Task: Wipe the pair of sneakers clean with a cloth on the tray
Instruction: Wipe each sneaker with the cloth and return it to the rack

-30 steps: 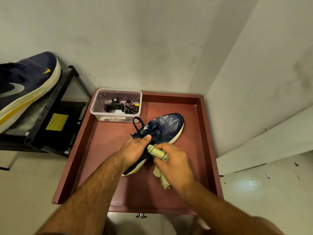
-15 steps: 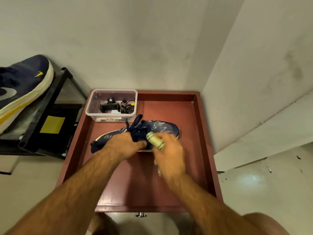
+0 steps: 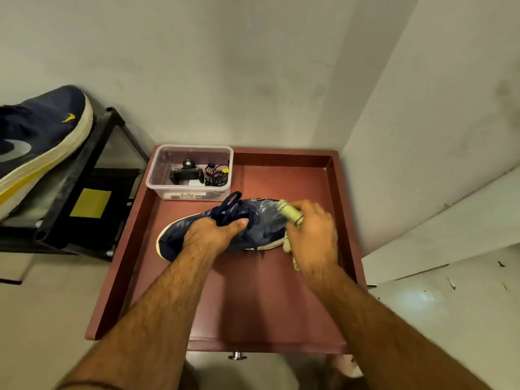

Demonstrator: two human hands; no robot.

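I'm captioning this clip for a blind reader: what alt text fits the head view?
A person's left hand grips a navy sneaker by its laces on a red-brown tray while the right hand rubs a rolled cloth over its toe. A clear plastic box sits behind; a second sneaker rests on a black rack to the left.

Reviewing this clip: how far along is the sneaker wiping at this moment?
Midway at best. In hand: the left hand grips the sneaker on the tray at its laces while the right hand holds the rolled cloth against its toe end. That upper carries pale smears, so it does not look finished. Left: the second sneaker sits on the black rack beside the tray, not being worked on; its state is unclear.
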